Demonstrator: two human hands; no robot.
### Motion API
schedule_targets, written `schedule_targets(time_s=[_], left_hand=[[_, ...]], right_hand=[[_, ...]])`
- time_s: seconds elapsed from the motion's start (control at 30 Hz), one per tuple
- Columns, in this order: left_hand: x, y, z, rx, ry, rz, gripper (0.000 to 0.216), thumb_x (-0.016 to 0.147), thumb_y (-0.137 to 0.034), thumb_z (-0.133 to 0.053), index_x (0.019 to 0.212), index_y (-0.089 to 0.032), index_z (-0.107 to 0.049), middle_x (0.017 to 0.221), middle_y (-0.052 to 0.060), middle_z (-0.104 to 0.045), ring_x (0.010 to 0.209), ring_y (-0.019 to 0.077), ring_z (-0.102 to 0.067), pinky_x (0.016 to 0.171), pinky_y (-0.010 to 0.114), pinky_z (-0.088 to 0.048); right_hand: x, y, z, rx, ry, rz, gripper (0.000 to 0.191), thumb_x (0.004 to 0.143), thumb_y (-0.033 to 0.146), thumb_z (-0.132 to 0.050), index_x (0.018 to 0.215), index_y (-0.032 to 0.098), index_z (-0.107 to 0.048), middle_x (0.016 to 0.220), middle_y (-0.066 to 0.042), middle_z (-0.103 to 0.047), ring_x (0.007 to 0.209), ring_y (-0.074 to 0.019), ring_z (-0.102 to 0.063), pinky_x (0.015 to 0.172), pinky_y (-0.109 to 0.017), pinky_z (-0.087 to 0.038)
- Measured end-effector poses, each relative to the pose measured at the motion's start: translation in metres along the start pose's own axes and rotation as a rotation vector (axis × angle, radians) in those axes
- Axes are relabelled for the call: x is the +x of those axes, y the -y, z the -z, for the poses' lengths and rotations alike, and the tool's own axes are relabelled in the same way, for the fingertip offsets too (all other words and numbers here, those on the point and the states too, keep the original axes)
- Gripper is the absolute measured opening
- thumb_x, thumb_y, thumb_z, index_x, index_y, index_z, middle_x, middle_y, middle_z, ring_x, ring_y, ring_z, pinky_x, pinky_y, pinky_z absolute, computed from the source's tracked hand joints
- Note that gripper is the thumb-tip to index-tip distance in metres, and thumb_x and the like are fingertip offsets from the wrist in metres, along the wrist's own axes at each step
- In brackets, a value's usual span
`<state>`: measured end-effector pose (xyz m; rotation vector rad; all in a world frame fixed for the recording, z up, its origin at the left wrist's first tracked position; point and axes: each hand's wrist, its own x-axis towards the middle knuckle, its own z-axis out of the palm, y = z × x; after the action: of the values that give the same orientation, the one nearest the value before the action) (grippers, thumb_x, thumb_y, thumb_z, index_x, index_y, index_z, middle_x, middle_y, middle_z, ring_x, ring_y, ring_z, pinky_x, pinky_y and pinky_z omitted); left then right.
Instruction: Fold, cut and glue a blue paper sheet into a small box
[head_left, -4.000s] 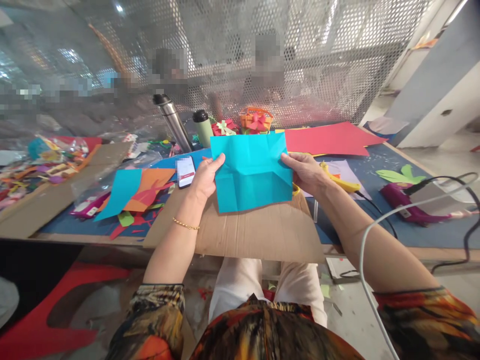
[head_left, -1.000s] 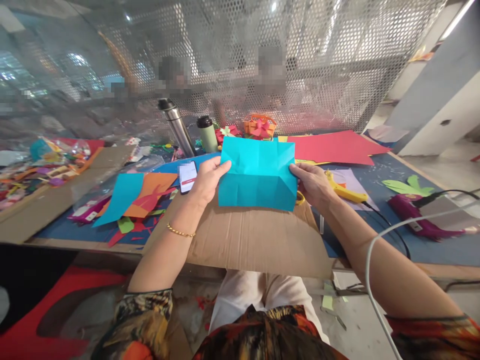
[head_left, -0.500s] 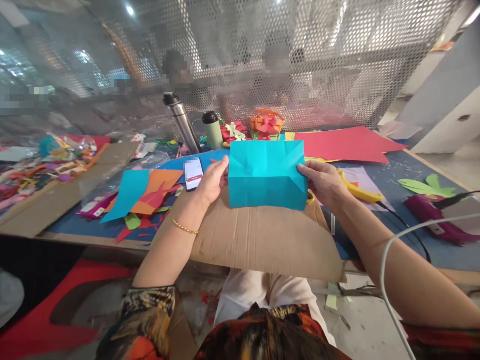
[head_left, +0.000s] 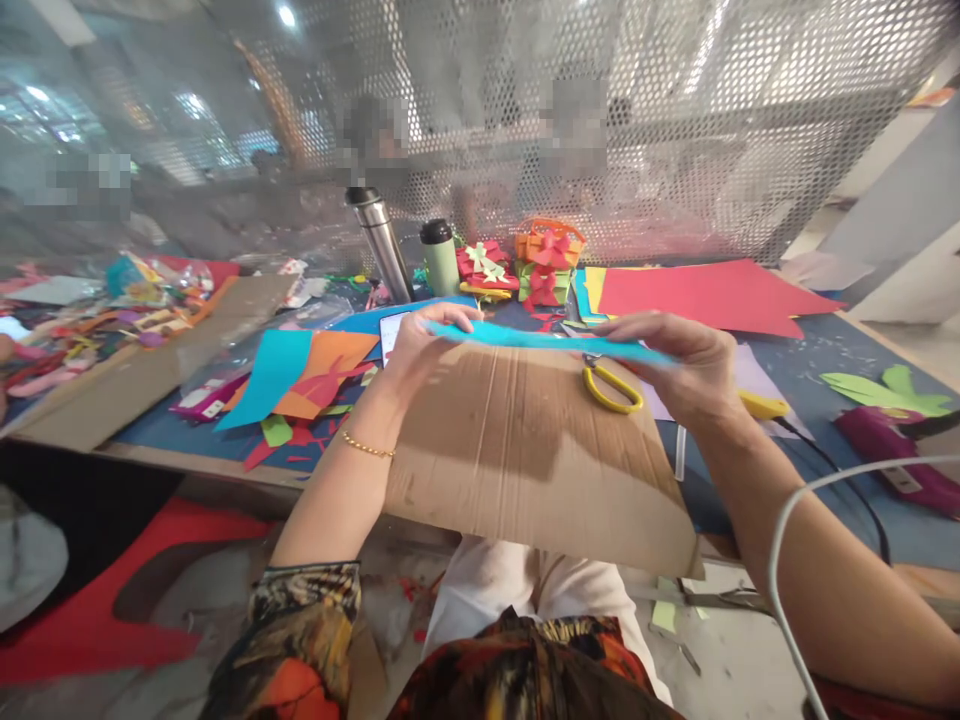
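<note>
A blue paper sheet (head_left: pixel 540 341) spans the gap between the two hands, seen nearly edge-on as a thin, blurred strip. The left hand (head_left: pixel 429 345) pinches its left end, fingers laid over the top; the right hand (head_left: pixel 684 362) pinches the other end, which runs in between thumb and fingers. The sheet is raised above a brown cardboard piece (head_left: pixel 487 480), on which a shadow falls. Yellow-handled scissors (head_left: pixel 613 406) lie on the cardboard, just left of the right hand. A phone (head_left: pixel 391 335) sits partly hidden behind the left hand, and a lavender sheet (head_left: pixel 746 370) lies on the tabletop (head_left: pixel 862 345) beyond the right wrist.
</note>
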<state>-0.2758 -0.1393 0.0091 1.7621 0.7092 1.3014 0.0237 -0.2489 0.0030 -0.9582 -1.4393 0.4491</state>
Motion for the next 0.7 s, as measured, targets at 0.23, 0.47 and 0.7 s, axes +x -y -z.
schedule_targets(time_s=[0.23, 0.47, 0.7], left_hand=[[-0.017, 0.005, 0.038, 0.476, 0.303, 0.049, 0.029, 0.078, -0.012, -0.058, 0.085, -0.025, -0.083, 0.128, 0.006, -0.077, 0.129, 0.0261, -0.066, 0.112, 0.046, -0.051], [-0.022, 0.022, 0.041, 0.662, 0.206, 0.057, 0.036, 0.084, -0.009, -0.053, 0.095, -0.024, -0.084, 0.116, 0.006, -0.081, 0.108, 0.0234, -0.073, 0.102, 0.041, -0.054], [-0.028, 0.014, 0.027, 0.606, 0.219, 0.01, 0.026, 0.089, -0.014, -0.06, 0.093, -0.023, -0.084, 0.114, 0.008, -0.081, 0.113, 0.0252, -0.073, 0.098, 0.038, -0.056]], right_hand=[[-0.008, -0.024, -0.007, -0.331, 0.517, 0.201, 0.025, 0.084, 0.013, -0.059, 0.087, 0.029, -0.078, 0.101, -0.002, -0.082, 0.107, -0.0266, -0.074, 0.104, -0.051, -0.052], [-0.019, -0.044, -0.009, -0.577, 0.694, 0.284, 0.052, 0.081, 0.004, -0.051, 0.119, 0.028, -0.078, 0.116, -0.006, -0.08, 0.111, -0.0268, -0.071, 0.101, -0.048, -0.051], [-0.019, -0.038, -0.008, -0.565, 0.733, 0.307, 0.051, 0.084, 0.004, -0.051, 0.122, 0.027, -0.077, 0.12, -0.008, -0.078, 0.112, -0.026, -0.07, 0.098, -0.045, -0.054]])
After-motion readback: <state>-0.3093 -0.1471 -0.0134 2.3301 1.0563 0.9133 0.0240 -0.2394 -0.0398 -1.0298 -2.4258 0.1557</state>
